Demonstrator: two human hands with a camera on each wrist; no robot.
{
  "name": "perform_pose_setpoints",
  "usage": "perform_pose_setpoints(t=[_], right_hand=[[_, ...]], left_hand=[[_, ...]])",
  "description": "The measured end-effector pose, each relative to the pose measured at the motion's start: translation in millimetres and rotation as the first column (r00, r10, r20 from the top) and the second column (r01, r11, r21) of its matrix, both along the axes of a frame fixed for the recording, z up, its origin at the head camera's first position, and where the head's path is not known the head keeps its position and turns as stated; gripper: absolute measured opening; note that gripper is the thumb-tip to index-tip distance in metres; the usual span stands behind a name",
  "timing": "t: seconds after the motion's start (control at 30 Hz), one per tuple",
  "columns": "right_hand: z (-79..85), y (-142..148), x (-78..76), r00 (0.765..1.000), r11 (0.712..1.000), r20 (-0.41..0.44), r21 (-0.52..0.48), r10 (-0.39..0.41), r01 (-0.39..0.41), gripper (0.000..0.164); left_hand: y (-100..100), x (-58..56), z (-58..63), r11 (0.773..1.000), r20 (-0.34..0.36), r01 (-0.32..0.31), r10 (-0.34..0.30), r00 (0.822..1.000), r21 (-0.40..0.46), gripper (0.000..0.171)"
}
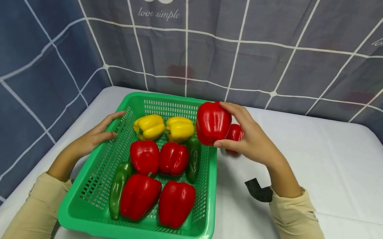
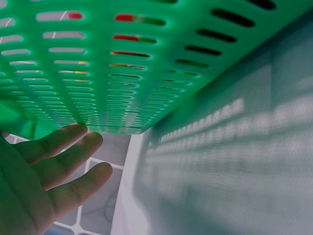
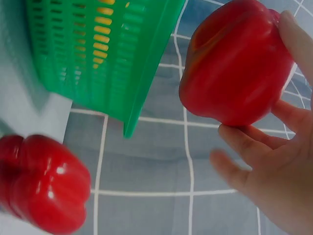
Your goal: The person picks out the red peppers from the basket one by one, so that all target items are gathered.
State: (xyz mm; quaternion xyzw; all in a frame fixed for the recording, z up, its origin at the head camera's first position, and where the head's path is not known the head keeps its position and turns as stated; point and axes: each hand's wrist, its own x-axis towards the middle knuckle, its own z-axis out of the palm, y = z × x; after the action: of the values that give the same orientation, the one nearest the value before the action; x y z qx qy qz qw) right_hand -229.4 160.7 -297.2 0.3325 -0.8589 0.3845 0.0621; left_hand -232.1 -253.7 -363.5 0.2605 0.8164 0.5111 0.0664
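My right hand [image 1: 253, 139] holds a red bell pepper [image 1: 212, 123] between thumb and fingers, raised over the right rim of a green plastic basket [image 1: 213, 205]. A second red bell pepper [image 1: 235, 138] lies on the table just outside the basket, partly hidden behind that hand. My left hand [image 1: 93, 140] rests at the basket's left rim, its fingers fairly straight; the left wrist view shows three extended fingers [image 2: 78, 193] beside the slotted wall. Inside sit several red bell peppers [image 1: 140, 197], two yellow bell peppers [image 1: 179, 129] and two long green peppers [image 1: 119, 189].
A white cloth [image 1: 336, 170] covers the table. Grey-blue checked curtains [image 1: 208, 56] hang behind it and at both sides. A black strap-like piece [image 1: 259, 190] shows by the right wrist.
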Motion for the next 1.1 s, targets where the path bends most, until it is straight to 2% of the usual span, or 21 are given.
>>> perform_pose_setpoints(t=[0.2,0.5,0.73,1.1], right_hand=[[-1.8,10,-1.2,1.000,1.000,0.011,-0.006,-0.025,0.025,0.081],[-3.8,23,-2.1,1.000,1.000,-0.024,-0.017,-0.016,0.015,0.081],[-9.2,35,-2.9,0.998,0.999,-0.050,0.005,-0.031,0.031,0.079],[-18.5,56,-3.3,0.996,0.996,-0.032,0.050,-0.079,0.080,0.080]], left_hand=[[0,0.3,0.5,1.000,-0.007,-0.006,0.006,1.000,-0.016,0.059],[0,1.6,1.6,1.000,0.009,-0.009,0.009,1.000,-0.009,0.059],[0,1.7,2.5,1.000,0.039,0.006,-0.007,0.999,0.022,0.058],[0,2.1,3.3,1.000,0.044,0.003,-0.004,0.999,0.015,0.058]])
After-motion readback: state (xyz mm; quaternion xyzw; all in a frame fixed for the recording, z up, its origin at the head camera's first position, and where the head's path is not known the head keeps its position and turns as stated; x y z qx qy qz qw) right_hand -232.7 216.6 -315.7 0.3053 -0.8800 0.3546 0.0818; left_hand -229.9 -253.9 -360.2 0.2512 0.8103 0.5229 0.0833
